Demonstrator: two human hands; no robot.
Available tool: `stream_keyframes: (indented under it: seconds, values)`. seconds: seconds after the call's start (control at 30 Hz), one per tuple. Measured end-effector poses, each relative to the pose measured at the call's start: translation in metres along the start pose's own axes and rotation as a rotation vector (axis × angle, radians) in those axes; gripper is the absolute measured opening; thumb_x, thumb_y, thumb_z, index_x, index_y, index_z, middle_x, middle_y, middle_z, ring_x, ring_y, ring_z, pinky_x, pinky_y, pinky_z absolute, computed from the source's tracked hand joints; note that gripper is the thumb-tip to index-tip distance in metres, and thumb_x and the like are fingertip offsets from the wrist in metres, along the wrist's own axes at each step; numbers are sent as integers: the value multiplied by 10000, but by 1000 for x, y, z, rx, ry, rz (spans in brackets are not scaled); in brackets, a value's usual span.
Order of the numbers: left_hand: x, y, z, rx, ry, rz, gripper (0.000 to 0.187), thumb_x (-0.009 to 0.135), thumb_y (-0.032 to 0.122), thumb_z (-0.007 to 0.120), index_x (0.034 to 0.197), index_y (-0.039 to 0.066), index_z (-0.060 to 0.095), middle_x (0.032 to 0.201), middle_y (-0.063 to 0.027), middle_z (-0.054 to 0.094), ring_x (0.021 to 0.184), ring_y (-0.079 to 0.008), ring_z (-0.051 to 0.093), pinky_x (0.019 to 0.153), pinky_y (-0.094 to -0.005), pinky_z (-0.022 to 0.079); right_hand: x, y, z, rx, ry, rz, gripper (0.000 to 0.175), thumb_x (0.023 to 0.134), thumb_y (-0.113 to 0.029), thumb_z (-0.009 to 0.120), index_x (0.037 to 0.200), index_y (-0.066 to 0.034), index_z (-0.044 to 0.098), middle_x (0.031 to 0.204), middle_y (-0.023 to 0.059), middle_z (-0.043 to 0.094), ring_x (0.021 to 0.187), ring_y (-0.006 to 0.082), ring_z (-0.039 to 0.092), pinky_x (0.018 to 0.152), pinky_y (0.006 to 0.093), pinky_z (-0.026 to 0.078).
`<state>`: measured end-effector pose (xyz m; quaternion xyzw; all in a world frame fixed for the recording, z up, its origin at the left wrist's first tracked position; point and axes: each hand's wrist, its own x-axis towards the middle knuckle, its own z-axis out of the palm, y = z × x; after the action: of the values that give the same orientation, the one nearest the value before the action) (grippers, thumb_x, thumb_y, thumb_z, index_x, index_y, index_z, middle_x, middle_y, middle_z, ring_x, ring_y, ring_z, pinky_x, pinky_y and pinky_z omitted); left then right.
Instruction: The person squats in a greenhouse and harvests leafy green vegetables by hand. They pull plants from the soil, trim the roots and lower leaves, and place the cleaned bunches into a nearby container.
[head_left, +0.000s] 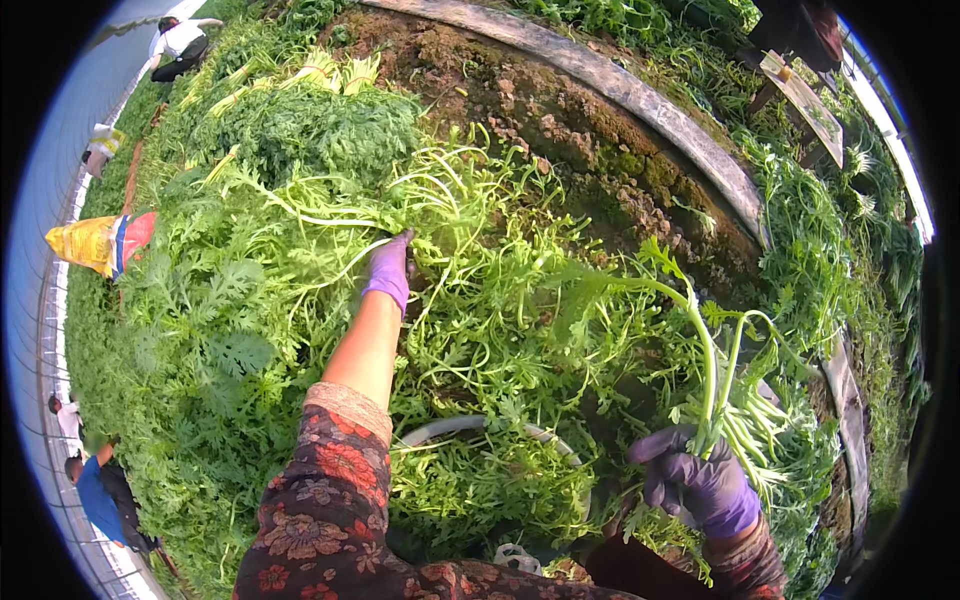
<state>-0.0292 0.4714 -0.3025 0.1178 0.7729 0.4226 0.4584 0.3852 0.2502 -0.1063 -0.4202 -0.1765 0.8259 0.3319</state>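
My left hand (391, 268), in a purple glove, reaches into the standing leafy greens (247, 292) at centre-left. Pale stems (330, 220) lean beside its fingertips. Leaves partly hide the fingers, so whether they grip a stem is unclear. At lower right my right hand (701, 480), in a darker-stained purple glove, pinches upright leafy stems (707, 360) near their base. Behind that hand lies a bunch of pale-stemmed greens (757, 427); I cannot tell whether the fingers hold it too. Below my left forearm, a round tub (450, 426) holds loose greens.
Bundled greens (319, 71) lie beyond my left hand, beside bare soil (517, 90). A grey strip (600, 75) curves past the soil. A yellow sack (86, 244) stands left, and people (180, 41) work along the far edge. A board (806, 105) is at upper right.
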Motion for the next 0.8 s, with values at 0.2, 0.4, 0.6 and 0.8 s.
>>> stream_keyframes:
  seconds: [0.2, 0.4, 0.6, 0.8]
  values:
    - [15, -1, 9, 400, 53, 107, 341, 830, 399, 676, 866, 60, 675, 640, -35, 585, 412, -130, 413, 396, -278, 356, 6, 5, -1, -152, -19, -50, 334, 956, -222, 542, 1030, 103, 557, 1115, 276, 597, 616, 192, 652, 450, 242, 516]
    - [-25, -9, -8, 605, -178, -76, 302, 896, 306, 505, 1018, 46, 597, 696, -88, 576, 447, -164, 469, 388, -288, 347, -1, 5, -6, -128, -29, -43, 333, 942, -205, 564, 1149, 53, 523, 1126, 285, 583, 606, 193, 638, 498, 252, 534]
    - [-159, 36, -2, 291, -690, -14, 222, 859, 246, 648, 924, 35, 657, 690, -46, 619, 464, -93, 552, 341, -188, 330, -1, -4, 12, 13, 11, -207, 389, 898, -194, 626, 1225, -20, 505, 1093, 204, 609, 809, 210, 650, 655, 293, 559]
    - [-318, 27, 57, 735, -1546, 80, 337, 850, 353, 654, 936, 27, 651, 639, -66, 630, 428, -114, 538, 403, -233, 423, -21, -10, 0, -267, 221, -322, 614, 873, -363, 637, 1312, 1, 410, 1122, 163, 591, 997, 231, 602, 882, 348, 505]
